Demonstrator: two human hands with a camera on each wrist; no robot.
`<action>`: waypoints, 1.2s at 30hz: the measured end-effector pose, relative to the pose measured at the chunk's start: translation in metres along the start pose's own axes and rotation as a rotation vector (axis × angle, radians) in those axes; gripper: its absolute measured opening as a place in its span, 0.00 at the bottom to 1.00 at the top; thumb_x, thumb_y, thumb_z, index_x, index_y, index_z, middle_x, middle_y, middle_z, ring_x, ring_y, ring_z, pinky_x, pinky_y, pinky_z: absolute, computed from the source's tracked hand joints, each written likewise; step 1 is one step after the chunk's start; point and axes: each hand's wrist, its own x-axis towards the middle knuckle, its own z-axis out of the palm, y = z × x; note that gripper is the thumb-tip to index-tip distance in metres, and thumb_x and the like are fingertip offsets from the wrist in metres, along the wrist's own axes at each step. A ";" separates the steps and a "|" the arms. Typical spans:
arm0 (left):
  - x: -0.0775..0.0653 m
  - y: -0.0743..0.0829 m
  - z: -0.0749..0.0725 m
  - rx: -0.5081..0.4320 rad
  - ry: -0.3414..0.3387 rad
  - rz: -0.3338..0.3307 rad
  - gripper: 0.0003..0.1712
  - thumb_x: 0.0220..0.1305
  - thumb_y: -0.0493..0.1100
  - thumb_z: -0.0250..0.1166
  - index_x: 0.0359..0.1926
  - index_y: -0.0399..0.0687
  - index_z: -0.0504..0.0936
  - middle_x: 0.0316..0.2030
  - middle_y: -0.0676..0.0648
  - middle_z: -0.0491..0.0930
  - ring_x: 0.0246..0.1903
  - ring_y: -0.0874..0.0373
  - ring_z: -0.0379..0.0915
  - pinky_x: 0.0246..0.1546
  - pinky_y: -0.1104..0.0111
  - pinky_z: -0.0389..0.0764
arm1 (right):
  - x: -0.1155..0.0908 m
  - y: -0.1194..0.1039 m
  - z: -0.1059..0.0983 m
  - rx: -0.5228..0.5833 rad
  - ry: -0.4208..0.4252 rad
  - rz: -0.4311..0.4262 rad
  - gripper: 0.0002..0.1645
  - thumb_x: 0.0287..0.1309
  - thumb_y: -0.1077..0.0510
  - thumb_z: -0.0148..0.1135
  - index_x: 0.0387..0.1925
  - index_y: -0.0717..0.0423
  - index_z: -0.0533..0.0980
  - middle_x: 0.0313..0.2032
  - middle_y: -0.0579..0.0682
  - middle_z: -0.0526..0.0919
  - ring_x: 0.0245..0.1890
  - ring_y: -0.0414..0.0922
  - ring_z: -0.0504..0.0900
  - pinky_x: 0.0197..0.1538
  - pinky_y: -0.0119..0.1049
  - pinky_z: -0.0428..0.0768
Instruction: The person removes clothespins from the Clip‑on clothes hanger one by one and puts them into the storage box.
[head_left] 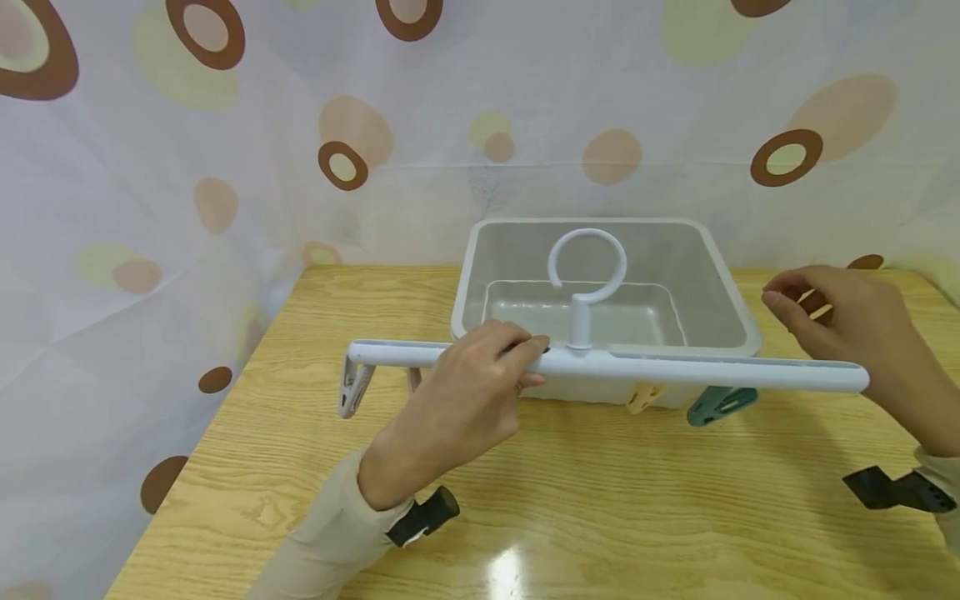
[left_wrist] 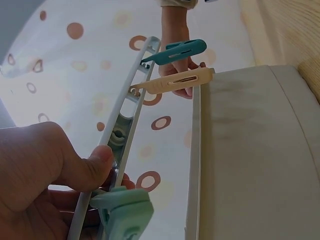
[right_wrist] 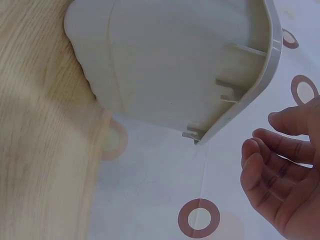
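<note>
My left hand (head_left: 472,387) grips the bar of a white clip hanger (head_left: 720,371) left of its round hook, thumb and fingers around the bar. From the bar hang a whitish clip (head_left: 354,390) at the left end, a beige clip (head_left: 643,398) and a teal clip (head_left: 722,406) right of the hook. A pale green clip (left_wrist: 125,212) hangs beside the left fingers in the left wrist view. My right hand (head_left: 855,321) is in the air by the basin's right side, fingers loosely bent, holding nothing. A light grey basin (head_left: 738,312) stands behind the hanger.
The basin is on a wooden table (head_left: 600,492), near its back edge. A patterned sheet (head_left: 420,150) with brown, peach and yellow circles hangs behind and to the left. In the right wrist view, small ribs (right_wrist: 232,90) show under the basin's rim.
</note>
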 end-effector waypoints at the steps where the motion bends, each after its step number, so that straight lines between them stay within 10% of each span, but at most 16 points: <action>1: 0.000 0.000 0.000 -0.001 0.000 0.001 0.11 0.59 0.33 0.68 0.43 0.35 0.83 0.38 0.45 0.80 0.38 0.55 0.75 0.39 0.71 0.78 | -0.002 0.000 0.000 0.005 0.005 0.004 0.08 0.64 0.62 0.60 0.38 0.65 0.79 0.30 0.60 0.83 0.23 0.18 0.70 0.22 0.15 0.68; 27: 0.002 0.000 -0.001 -0.011 0.006 0.021 0.11 0.59 0.32 0.67 0.44 0.36 0.83 0.39 0.45 0.81 0.39 0.55 0.76 0.41 0.71 0.78 | -0.051 -0.003 0.003 0.045 0.091 0.078 0.08 0.61 0.64 0.63 0.40 0.66 0.79 0.32 0.56 0.84 0.29 0.10 0.63 0.25 0.13 0.67; 36: 0.003 -0.002 0.001 0.025 0.114 0.057 0.10 0.58 0.32 0.68 0.42 0.36 0.85 0.37 0.47 0.85 0.36 0.56 0.80 0.42 0.71 0.78 | -0.066 -0.005 0.007 0.061 0.044 0.104 0.13 0.54 0.72 0.64 0.43 0.66 0.79 0.32 0.64 0.83 0.30 0.13 0.65 0.26 0.13 0.66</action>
